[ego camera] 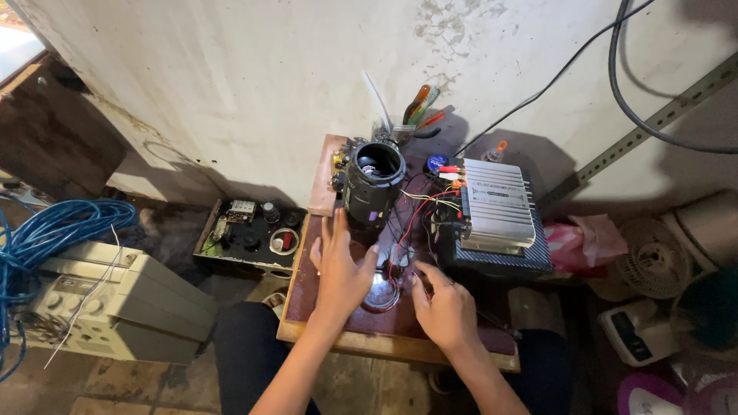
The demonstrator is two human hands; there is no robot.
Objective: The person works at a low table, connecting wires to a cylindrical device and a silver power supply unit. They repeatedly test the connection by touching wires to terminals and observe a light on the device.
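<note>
Wooden table (338, 338), left hand (342, 273) spread beside black cylinder (371, 184), right hand (444, 309) pinching wires (407, 230).

A small wooden bench (361, 338) is seen; a black cylindrical housing (370, 188), a silver amplifier (498, 206) and loose wires (411, 219) are carried on it.

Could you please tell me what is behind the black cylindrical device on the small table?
Behind the black cylinder, a clear cup holding screwdrivers stands against the wall; its base is hidden.
</note>
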